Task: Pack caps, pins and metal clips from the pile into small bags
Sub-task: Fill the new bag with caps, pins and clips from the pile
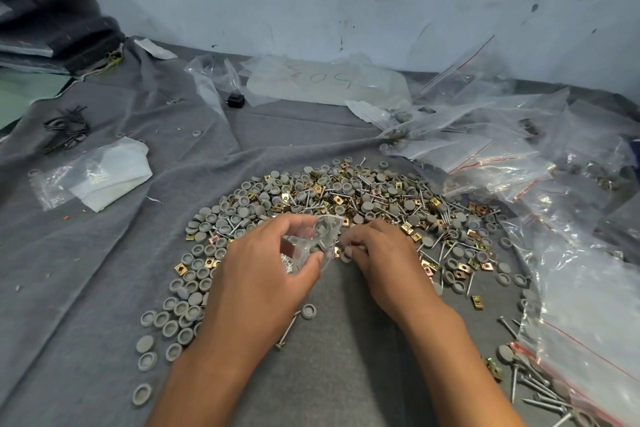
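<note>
A wide pile (pixel 346 198) of grey round caps, steel pins and gold metal clips lies on the grey cloth. My left hand (pixel 263 267) grips a small clear bag (pixel 313 239) at the pile's near edge; a few grey caps show inside the bag. My right hand (pixel 377 253) is beside the bag's mouth, its fingertips pinching small parts, with a grey cap (pixel 345 255) at the fingertips. Loose caps (pixel 173 319) trail to the lower left and pins (pixel 540 388) lie at the lower right.
Heaps of clear zip bags with red lines (pixel 519 156) cover the right side and back. A white folded sheet in a bag (pixel 104 173) lies left, black ties (pixel 67 126) further left, a small black part (pixel 236 99) at the back. A wall rises behind.
</note>
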A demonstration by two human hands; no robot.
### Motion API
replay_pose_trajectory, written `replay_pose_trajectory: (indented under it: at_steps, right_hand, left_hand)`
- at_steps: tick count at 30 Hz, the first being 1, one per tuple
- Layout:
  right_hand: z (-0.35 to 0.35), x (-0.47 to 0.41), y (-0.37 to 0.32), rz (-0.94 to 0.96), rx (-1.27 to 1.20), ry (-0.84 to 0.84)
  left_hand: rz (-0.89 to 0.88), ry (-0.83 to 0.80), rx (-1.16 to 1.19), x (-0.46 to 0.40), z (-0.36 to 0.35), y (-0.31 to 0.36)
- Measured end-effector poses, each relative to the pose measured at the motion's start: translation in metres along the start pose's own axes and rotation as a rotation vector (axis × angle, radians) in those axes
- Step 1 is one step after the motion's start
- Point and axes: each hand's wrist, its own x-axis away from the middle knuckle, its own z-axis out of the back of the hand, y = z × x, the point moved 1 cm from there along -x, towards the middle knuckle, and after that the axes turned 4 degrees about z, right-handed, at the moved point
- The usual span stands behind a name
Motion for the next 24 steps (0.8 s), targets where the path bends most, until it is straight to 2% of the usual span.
replay_pose_trajectory:
  at_steps: [3, 9, 11, 13, 15, 17, 24]
  right_hand:
    - [0.002, 0.002, -0.002, 0.031, -0.026, -0.055]
    - [0.003, 0.009, 0.0, 0.05, -0.082, 0.005]
    - [0.007, 0.01, -0.006, 0.01, -0.18, 0.084]
    - [0.016, 0.011, -0.018, 0.022, -0.302, 0.246]
    - [0.027, 0.012, -0.032, 0.123, -0.351, 0.445]
    - [0.033, 0.014, -0.043, 0.222, -0.344, 0.531]
    - [0.028, 0.019, -0.051, 0.309, -0.323, 0.475]
  left_hand:
    - [-0.009, 0.002, -0.008, 0.0, 0.0, 0.0]
    - [0.001, -0.001, 0.0, -0.001, 0.0, -0.001]
    - [0.004, 0.0, 0.009, -0.001, 0.0, -0.001]
    - [0.002, 0.0, 0.005, -0.001, 0.0, 0.0]
    - [-0.001, -0.001, 0.003, 0.0, 0.0, 0.001]
    - [-0.002, -0.001, 0.011, -0.001, 0.0, 0.002]
    - [-0.034, 0.001, 0.024, 0.0, 0.001, 0.001]
